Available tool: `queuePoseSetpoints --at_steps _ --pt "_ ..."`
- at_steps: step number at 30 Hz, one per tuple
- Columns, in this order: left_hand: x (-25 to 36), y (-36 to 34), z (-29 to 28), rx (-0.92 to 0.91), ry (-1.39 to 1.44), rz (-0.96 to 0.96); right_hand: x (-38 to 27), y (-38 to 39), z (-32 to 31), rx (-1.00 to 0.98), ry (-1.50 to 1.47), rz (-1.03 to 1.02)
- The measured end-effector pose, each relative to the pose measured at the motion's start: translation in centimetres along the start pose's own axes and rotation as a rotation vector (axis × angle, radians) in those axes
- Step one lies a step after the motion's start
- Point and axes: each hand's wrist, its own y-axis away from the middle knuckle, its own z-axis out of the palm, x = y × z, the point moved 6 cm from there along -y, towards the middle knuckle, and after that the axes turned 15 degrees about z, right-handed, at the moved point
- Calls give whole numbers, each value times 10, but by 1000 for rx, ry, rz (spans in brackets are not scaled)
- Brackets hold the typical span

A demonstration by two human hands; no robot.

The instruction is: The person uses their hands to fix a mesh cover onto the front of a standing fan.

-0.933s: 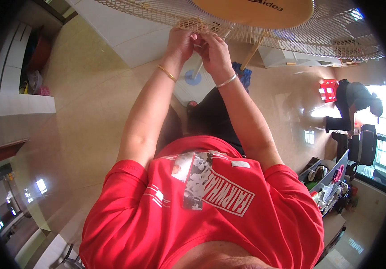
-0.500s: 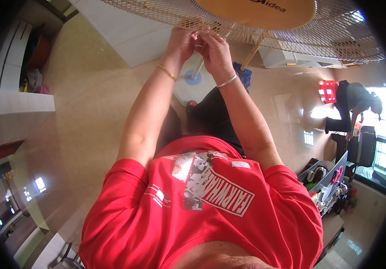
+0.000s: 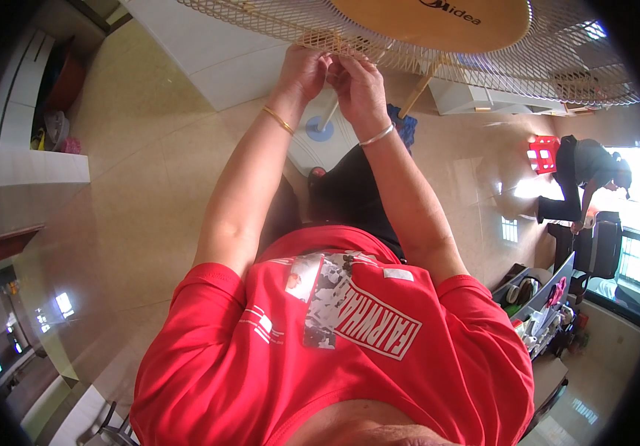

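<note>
A large fan guard (image 3: 253, 28) of pale wire mesh, with an orange-yellow disc (image 3: 439, 18) at its centre, fills the top of the view. Both my arms reach up to its lower rim. My left hand (image 3: 305, 70), below a gold bracelet, is closed with its fingertips on the rim wires. Close beside it, my right hand (image 3: 359, 85), with a silver bangle at the wrist, pinches at the same stretch of rim. The two hands' fingers nearly meet. Whatever small part lies between the fingertips is too hidden to make out.
A fan pole with a round blue piece (image 3: 320, 128) stands below my hands. Dark blue cloth (image 3: 403, 125) lies near my legs. At right, another person (image 3: 591, 175) bends beside a red stool (image 3: 543, 154). A cluttered shelf (image 3: 543, 312) is at lower right, a white cabinet (image 3: 30, 168) at left.
The fan guard and its disc sit slightly farther right and higher in view. My hands keep the same grip at the rim, with only tiny finger shifts.
</note>
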Motion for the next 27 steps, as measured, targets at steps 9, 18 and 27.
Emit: queuePoseSetpoints --at_steps 9,18,27 --pt "-12 -6 -16 -19 4 -58 7 -1 3 -78 -69 53" --pt "-3 -2 2 57 101 -31 9 0 -2 -41 -152 66" --pt "4 4 8 36 116 -128 7 0 9 -94 -256 107"
